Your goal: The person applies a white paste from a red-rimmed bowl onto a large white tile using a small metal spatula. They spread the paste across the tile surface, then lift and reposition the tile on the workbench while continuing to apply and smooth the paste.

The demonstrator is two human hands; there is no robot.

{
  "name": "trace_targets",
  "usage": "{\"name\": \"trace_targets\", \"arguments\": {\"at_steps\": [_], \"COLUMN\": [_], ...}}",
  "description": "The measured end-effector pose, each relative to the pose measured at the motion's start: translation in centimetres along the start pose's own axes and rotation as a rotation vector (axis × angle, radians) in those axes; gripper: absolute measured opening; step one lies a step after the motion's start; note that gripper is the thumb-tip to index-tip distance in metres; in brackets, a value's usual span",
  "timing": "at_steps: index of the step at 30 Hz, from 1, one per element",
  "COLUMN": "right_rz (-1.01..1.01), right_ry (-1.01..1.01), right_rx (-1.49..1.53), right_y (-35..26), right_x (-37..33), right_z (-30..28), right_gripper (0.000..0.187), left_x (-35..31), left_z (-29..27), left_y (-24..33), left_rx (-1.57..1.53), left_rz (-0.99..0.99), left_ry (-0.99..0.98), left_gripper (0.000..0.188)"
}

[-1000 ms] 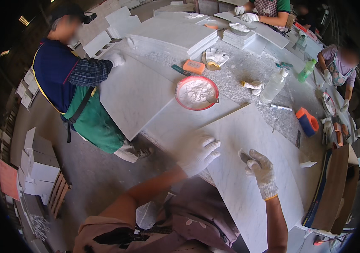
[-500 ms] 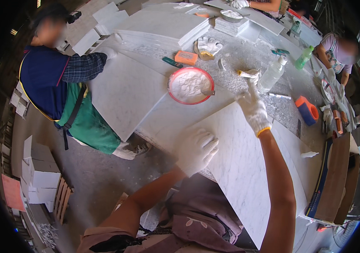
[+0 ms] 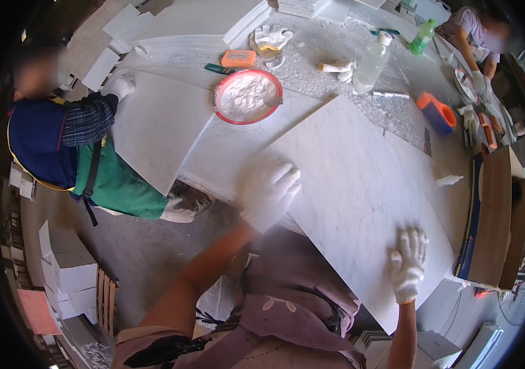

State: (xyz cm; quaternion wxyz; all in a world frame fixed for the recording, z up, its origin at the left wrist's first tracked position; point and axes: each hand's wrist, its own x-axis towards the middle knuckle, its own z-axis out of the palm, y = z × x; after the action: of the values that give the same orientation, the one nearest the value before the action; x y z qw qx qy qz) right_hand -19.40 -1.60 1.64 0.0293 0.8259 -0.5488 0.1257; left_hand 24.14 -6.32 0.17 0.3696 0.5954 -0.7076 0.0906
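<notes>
A pale grey-veined marble slab (image 3: 348, 178) lies at an angle on the worktable in front of me, its lower corner jutting past the near edge. My left hand (image 3: 270, 192), in a white knit glove and somewhat blurred, is closed at the slab's left corner, thumb side hidden. On the slab's near right part, my right hand (image 3: 409, 264), gloved too, rests flat with its fingers stretched out. Beyond the slab stands a red-rimmed bowl (image 3: 218, 101) of white powder or paste with a scraper in it.
Past the bowl are an orange block (image 3: 238, 59), loose gloves (image 3: 273, 38), a clear bottle (image 3: 373, 64), a green bottle (image 3: 422, 38) and an orange-and-blue tape holder (image 3: 438, 115). A cardboard box (image 3: 490, 215) stands at right. Co-workers stand at left (image 3: 53, 141) and far right (image 3: 474, 40).
My right hand has gone from the slab's far corner to its near right part and now lies flat. The slab appears turned; my left hand stays at its left corner. The view has shifted.
</notes>
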Motion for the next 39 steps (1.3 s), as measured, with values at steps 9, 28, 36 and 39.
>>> {"name": "trace_targets", "arguments": {"at_steps": [9,28,36,39], "right_rz": [0.989,1.396,1.378,1.42], "right_ry": [-0.033,0.371,0.443,0.45], "right_rx": [0.492,1.536,1.774,1.741], "right_y": [5.2,2.6,2.3,2.1], "right_x": [-26.6,-21.9,-21.8,-22.0], "right_z": [-0.5,-0.1,-0.1,-0.1], "right_gripper": [0.063,0.078,0.07,0.069], "left_x": [-1.6,0.6,3.7,3.8], "left_z": [-0.2,-3.3,-0.8,0.4], "left_y": [11.7,9.7,-2.6,-4.9], "left_rx": [-0.246,-0.392,-0.034,-0.108], "left_rz": [0.334,0.553,-0.098,-0.229], "left_ry": [-0.407,-0.796,-0.449,-0.425], "left_gripper": [0.037,0.027,0.041,0.047]}}
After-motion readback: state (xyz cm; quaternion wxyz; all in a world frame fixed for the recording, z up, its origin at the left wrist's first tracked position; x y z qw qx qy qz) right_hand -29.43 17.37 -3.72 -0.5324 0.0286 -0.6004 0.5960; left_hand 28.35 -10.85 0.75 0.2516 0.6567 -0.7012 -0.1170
